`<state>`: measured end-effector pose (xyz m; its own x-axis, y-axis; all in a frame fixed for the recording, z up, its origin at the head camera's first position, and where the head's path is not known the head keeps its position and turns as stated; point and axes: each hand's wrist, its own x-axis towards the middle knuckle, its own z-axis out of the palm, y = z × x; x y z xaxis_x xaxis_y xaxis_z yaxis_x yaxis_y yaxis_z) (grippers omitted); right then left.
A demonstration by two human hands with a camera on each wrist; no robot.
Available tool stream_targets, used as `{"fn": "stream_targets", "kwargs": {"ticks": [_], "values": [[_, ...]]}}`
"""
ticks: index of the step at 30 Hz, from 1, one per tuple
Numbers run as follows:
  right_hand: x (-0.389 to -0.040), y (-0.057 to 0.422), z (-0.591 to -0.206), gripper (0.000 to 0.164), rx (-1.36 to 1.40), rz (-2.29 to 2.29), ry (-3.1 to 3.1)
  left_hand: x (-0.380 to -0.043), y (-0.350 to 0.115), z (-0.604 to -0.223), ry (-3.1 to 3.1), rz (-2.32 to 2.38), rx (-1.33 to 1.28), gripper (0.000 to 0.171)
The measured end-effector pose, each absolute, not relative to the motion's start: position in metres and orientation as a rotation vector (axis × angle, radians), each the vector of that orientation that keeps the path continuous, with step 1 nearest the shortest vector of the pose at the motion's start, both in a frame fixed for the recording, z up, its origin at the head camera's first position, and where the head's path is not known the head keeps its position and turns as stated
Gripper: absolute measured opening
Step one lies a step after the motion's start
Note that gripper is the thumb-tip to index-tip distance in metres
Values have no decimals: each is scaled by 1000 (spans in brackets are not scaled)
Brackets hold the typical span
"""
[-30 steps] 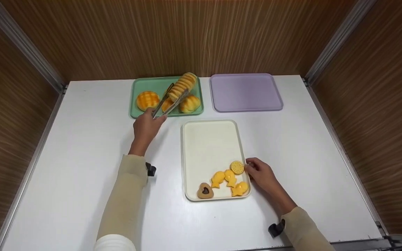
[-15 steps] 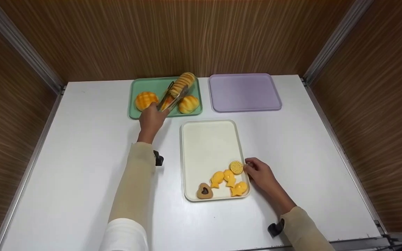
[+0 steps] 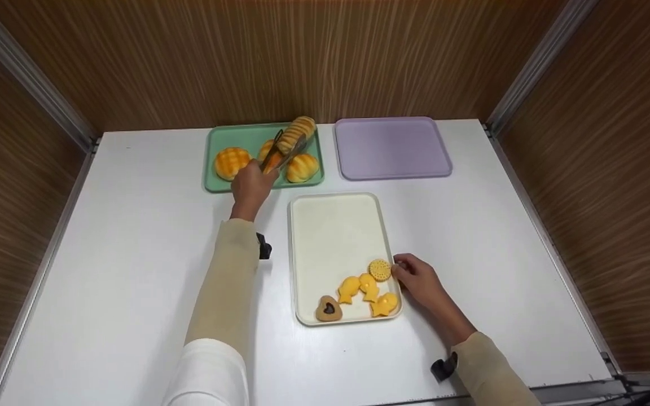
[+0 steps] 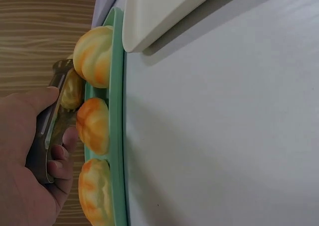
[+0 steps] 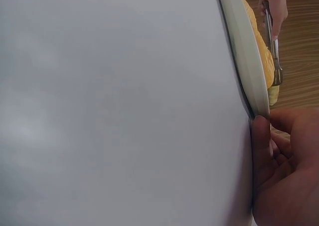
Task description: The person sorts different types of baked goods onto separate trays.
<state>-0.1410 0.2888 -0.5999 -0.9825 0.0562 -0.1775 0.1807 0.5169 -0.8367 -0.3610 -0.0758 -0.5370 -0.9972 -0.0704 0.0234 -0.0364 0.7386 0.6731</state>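
My left hand (image 3: 253,189) grips metal tongs (image 4: 42,141) over the front of the green tray (image 3: 229,134). The tongs' arms lie either side of a long ridged bread roll (image 3: 298,133) at the tray's back right. Round bread (image 3: 232,163) with a crosshatched top sits to the left, a ridged bun (image 3: 302,168) to the right, and smaller pieces partly hidden under the tongs. At the cream tray (image 3: 336,225), my right hand (image 3: 422,282) pinches the right rim (image 5: 256,81) between thumb and fingers.
Near the cream tray's front lie a heart cookie (image 3: 329,309), a round dotted biscuit (image 3: 380,270) and several yellow fish- and star-shaped pieces (image 3: 349,289). A purple tray (image 3: 392,148) stands at the back right. Wood-grain walls (image 3: 302,62) enclose the white table (image 3: 150,237).
My left hand has moved forward and to the right with the tongs, closer over the green tray. The long roll stays at about the same place. My right hand keeps its place at the cream tray.
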Motion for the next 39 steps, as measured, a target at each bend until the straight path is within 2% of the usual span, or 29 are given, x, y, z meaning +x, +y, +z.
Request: {"fn": "stream_targets", "kwargs": {"ticks": [7,15,23,31,35,39], "values": [[-141,288,-598,29,188,-1509,2606,-364,-72,-537,-2902,-1098,100,50],[-142,289,-598,29,172,-1528,2598,-362,-71,-532,-2914,-1096,114,62],[-142,289,-599,30,165,-1565,2580,-354,-78,-531,-2895,-1122,141,60],[-143,291,-599,28,144,-1552,2614,-348,-82,-530,-2902,-1175,167,74],[-142,290,-600,28,160,-1525,2622,-341,-84,-530,-2880,-1138,140,74],[-142,289,-599,28,185,-1502,2626,-327,-86,-532,-2837,-1118,57,65]]}}
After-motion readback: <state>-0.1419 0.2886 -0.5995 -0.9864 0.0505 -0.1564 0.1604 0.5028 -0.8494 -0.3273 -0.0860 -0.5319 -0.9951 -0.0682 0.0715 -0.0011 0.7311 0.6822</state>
